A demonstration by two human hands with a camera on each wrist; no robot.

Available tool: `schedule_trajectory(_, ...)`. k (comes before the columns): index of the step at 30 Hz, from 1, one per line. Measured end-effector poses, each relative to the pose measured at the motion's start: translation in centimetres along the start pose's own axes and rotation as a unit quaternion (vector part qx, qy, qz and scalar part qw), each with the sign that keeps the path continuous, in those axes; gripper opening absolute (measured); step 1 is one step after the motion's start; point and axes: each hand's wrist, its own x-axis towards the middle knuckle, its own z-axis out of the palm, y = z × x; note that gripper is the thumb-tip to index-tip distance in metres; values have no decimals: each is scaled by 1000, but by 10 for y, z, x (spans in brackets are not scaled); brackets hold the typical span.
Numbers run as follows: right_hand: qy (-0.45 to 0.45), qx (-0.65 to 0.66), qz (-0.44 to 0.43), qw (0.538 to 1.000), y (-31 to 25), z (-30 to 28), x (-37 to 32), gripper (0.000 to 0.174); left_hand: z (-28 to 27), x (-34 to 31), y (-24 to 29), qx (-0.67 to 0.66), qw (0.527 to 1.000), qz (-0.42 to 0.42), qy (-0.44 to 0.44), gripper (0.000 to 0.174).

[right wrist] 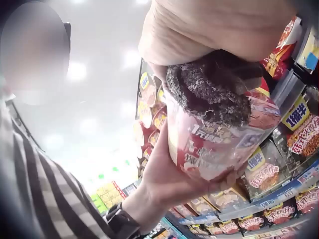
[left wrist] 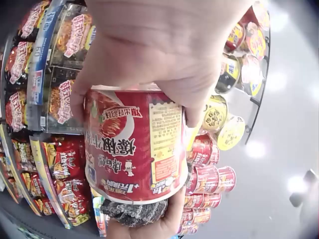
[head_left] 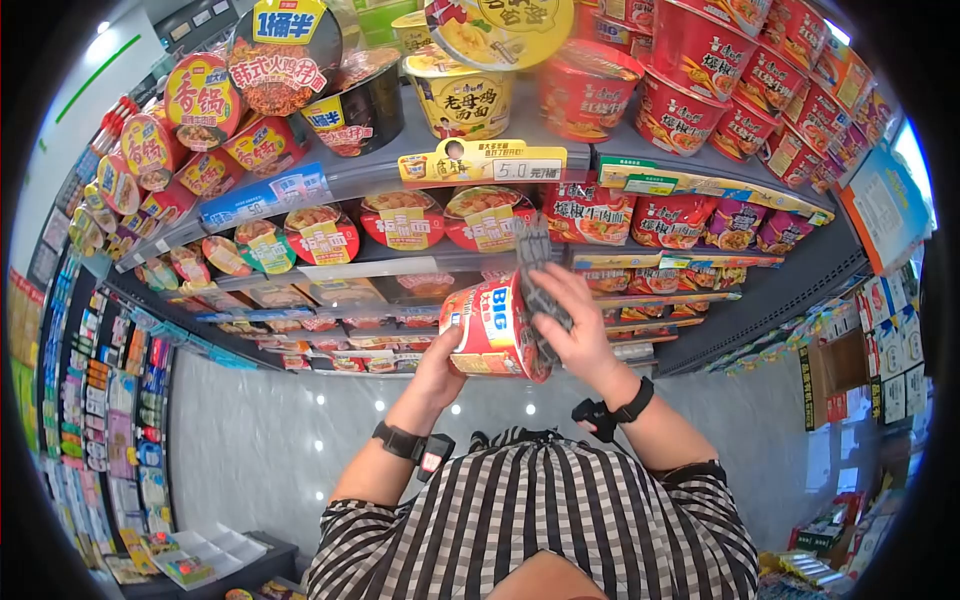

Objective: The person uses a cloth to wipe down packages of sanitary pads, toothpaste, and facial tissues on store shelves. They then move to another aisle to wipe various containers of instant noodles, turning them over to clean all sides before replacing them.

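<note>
My left hand holds a red instant noodle cup tilted on its side in front of the shelves. In the left wrist view the thumb and fingers reach round one end of the cup, and its printed label faces the camera. A dark grey fuzzy cloth is in my right hand, bunched against the cup's other end. The right wrist view has the cloth under the palm, overlapping the cup's end, which it partly hides.
Stacked noodle cups crowd the top shelf, among them a yellow cup and red cups. A yellow price tag runs along the shelf edge. More cups and packets fill the lower shelves. Grey floor lies below.
</note>
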Motion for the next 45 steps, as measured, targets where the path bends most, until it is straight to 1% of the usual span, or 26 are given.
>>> schedule_trajectory(1, 17, -4, 24, 1000, 5, 2, 3, 50, 2, -2, 1, -44, 999, 4, -5, 57)
schedule_trajectory(3, 31, 17, 43, 998, 11, 6, 3, 49, 4, 0, 3, -35, 999, 12, 10, 55)
schedule_trajectory(6, -19, -45, 37, 998, 1, 9, -15, 49, 0, 7, 4, -12, 997, 66, 48, 67)
schedule_trajectory(7, -24, -37, 12, 999, -2, 13, -23, 49, 3, 6, 8, -14, 997, 66, 48, 67)
schedule_trajectory(9, -56, -11, -44, 997, -16, 13, -29, 50, 10, 3, 16, -73, 993, 70, 59, 57)
schedule_trajectory(10, -57, -10, -42, 997, -24, 11, -24, 50, 4, 4, 15, -64, 995, 69, 34, 58)
schedule_trajectory(12, -77, 2, -125, 989, -36, 7, -6, 51, 2, 4, 7, -46, 997, 57, 25, 60)
schedule_trajectory(15, -12, -51, -139, 989, -28, 5, 24, 50, 2, 1, 2, -32, 999, 29, 9, 62)
schedule_trajectory(17, 33, -47, -59, 997, -13, 6, 31, 47, 4, -1, 2, -19, 998, 60, 8, 64)
schedule_trajectory(19, 28, -47, 4, 999, 4, 7, 18, 47, -3, -2, 6, -36, 996, 82, 13, 67)
schedule_trajectory(21, -34, -43, 13, 998, 18, 2, -10, 44, -7, -4, 16, -39, 991, 128, 9, 67)
schedule_trajectory(23, -147, 24, 63, 987, 26, -14, -28, 40, -7, -8, 31, 11, 990, 139, 5, 75)
schedule_trajectory(24, -146, 20, 59, 987, 30, -24, -28, 40, -7, -7, 37, -26, 989, 139, -30, 72)
schedule_trajectory(25, -193, 60, 89, 975, 32, -32, -30, 37, -6, -9, 41, -61, 987, 137, -62, 70)
schedule_trajectory(26, -239, 103, 121, 958, 33, -37, -32, 34, -3, -11, 44, -63, 988, 124, -69, 76)
schedule_trajectory(27, -239, 104, 119, 958, 32, -40, -33, 34, 2, -12, 47, -61, 988, 126, -68, 76)
schedule_trajectory(29, -245, 205, 196, 927, 24, -48, -32, 30, 13, -9, 52, -33, 989, 90, -110, 78)
schedule_trajectory(30, -246, 253, 233, 906, 18, -53, -31, 29, 21, -6, 51, -32, 991, 77, -106, 77)
schedule_trajectory(31, -244, 252, 228, 908, 8, -58, -29, 29, 25, 1, 48, -47, 985, 49, -158, 75)
schedule_trajectory(33, -345, 163, 179, 907, -13, -69, -23, 30, 43, 4, 46, -5, 992, -6, -124, 75)
schedule_trajectory(37, -295, 146, 178, 927, -22, -82, -26, 33, 62, 21, 54, 15, 981, -49, -188, 72)
schedule_trajectory(38, -272, 143, 165, 937, -26, -86, -26, 33, 73, 23, 55, 22, 986, -24, -166, 60)
schedule_trajectory(39, -272, 140, 162, 938, -30, -90, -24, 33, 86, 26, 59, 23, 985, -20, -170, 60)
schedule_trajectory(41, -218, 89, 210, 949, -38, -97, -22, 31, 110, 34, 64, 69, 993, -8, -93, 49)
schedule_trajectory(43, -195, 102, 195, 956, -44, -106, -16, 29, 129, 42, 69, 71, 990, 14, -124, 46)
schedule_trajectory(45, -146, 65, 227, 961, -51, -116, -10, 28, 145, 49, 75, 62, 978, 77, -181, 48)
